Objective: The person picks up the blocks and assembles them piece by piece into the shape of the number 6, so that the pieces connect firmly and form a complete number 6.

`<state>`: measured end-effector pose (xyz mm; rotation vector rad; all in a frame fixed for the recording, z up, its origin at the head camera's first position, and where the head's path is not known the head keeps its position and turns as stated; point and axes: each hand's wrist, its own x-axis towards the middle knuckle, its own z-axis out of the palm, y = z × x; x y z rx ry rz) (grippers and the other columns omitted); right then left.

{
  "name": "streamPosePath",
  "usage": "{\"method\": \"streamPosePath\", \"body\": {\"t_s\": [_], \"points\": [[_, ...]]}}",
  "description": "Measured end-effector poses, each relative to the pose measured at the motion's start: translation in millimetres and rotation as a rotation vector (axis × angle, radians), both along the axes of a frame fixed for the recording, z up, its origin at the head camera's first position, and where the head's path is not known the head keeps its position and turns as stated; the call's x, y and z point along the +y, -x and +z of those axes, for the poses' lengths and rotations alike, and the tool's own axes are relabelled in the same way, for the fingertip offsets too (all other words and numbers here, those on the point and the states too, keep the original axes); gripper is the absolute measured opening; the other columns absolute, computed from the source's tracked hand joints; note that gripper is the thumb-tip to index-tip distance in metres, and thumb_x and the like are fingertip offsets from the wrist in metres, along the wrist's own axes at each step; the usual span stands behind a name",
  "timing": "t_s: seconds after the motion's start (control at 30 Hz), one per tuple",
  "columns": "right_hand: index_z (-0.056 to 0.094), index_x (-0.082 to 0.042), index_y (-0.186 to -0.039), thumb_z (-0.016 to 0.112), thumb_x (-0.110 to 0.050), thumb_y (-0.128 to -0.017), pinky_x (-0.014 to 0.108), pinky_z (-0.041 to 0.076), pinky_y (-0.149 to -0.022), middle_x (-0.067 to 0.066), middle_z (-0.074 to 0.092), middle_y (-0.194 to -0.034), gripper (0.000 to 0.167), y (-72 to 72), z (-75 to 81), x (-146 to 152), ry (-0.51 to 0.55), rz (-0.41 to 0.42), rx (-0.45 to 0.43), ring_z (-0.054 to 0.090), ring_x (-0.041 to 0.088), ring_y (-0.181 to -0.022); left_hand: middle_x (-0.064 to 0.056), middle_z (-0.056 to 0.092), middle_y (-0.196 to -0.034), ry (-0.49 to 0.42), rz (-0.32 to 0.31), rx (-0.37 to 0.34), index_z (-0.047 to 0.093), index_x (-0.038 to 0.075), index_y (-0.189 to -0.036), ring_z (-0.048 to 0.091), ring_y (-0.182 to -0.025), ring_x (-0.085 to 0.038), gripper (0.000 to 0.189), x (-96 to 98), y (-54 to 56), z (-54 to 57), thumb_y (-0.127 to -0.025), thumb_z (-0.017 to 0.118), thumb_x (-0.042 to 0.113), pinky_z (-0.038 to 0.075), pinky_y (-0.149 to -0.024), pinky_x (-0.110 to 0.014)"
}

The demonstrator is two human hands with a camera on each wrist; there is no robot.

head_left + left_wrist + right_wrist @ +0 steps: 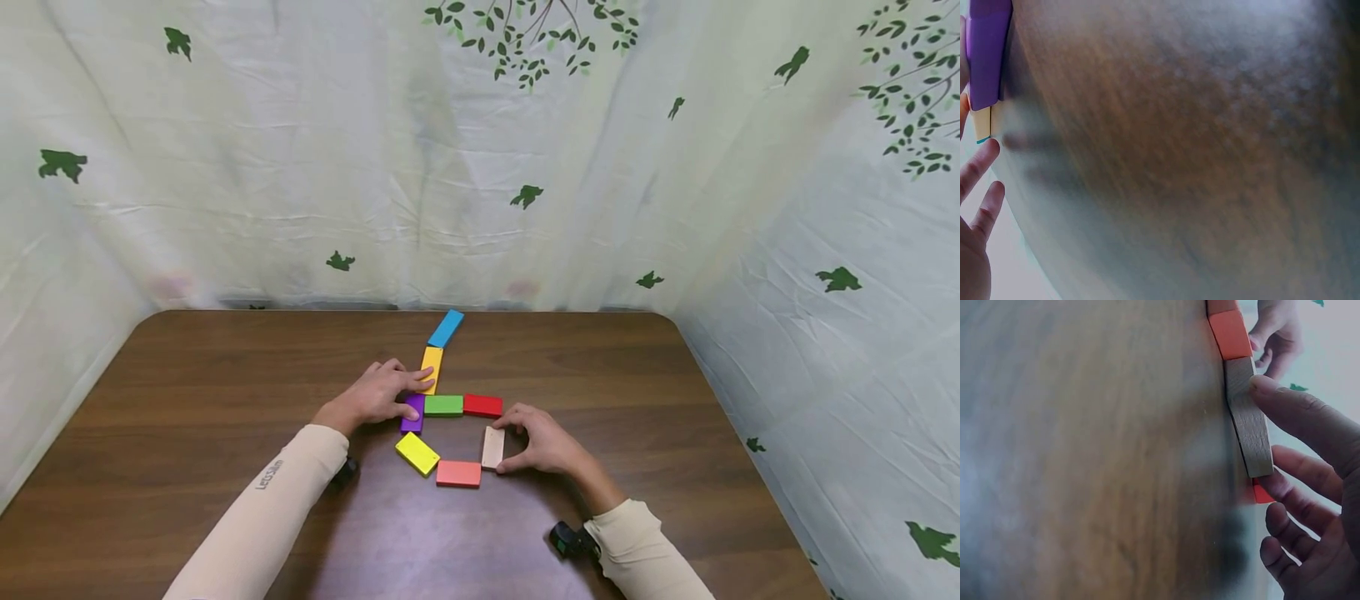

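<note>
A plain wooden block [492,448] lies flat at the right of a ring of coloured blocks. My right hand [543,442] pinches it end to end, thumb at the near end and forefinger at the far end; the right wrist view shows its grainy side [1247,419]. With fingers mostly extended, my left hand [378,395] rests its thumb on the purple block [412,425] and its fingertips on the orange-yellow block [432,357]. Between the hands lie a green block [444,406] and a red block [483,406], end to end.
A blue block [446,329] extends the line toward the table's far edge. Nearer me, a yellow block [417,454] sits at a slant beside a salmon block [458,474]. The brown wooden table [225,392] meets a white leaf-patterned curtain [300,192].
</note>
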<state>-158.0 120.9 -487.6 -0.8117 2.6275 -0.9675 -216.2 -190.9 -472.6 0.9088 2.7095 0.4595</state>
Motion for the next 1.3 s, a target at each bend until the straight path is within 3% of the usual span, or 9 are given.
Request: {"method": "streamPosePath", "body": {"t_s": [0.5,0.77,1.0,1.3], "points": [[0.065,-0.012,-0.122,0.087,-0.036,-0.069,0.031,0.045,-0.085,-0.004,0.059,-0.109,0.062,2.1,0.6,3,0.026,0.016,0.01,0.052,0.013,-0.096,-0.003,0.039,-0.152,-0.007,-0.011,0.008,0.051,0.015,-0.14,0.044,-0.109,-0.024,0.064,-0.5,1.2,2.5,-0.083,0.072,0.034,0.032,-0.087,-0.042],[0.068,-0.009,-0.117,0.078,-0.03,-0.081,0.038,0.046,-0.086,0.003,0.061,-0.109,0.042,25.6,6.9,-1,0.039,0.01,0.113,0.055,0.019,-0.098,-0.002,0.039,-0.152,0.0,-0.005,0.002,0.051,0.016,-0.14,0.044,-0.11,-0.024,0.064,-2.0,0.2,2.0,-0.083,0.072,0.034,0.032,-0.088,-0.042],[0.069,-0.007,-0.117,0.074,-0.021,-0.084,0.035,0.047,-0.085,0.002,0.061,-0.109,0.036,46.2,8.3,-13,-0.054,0.031,0.095,0.055,0.018,-0.099,-0.002,0.039,-0.152,0.004,-0.009,0.006,0.05,0.016,-0.14,0.044,-0.11,-0.025,0.064,-2.3,0.7,0.5,-0.083,0.073,0.034,0.032,-0.089,-0.043],[0.071,-0.008,-0.114,0.075,-0.013,-0.083,0.028,0.046,-0.072,0.0,0.063,-0.096,0.031,52.6,5.5,-17,-0.052,-0.013,0.058,0.053,0.014,-0.082,-0.002,0.038,-0.152,0.006,-0.008,0.005,0.05,0.016,-0.141,0.043,-0.11,-0.024,0.065,-1.8,1.4,2.0,-0.083,0.072,0.034,0.032,-0.09,-0.044]]}}
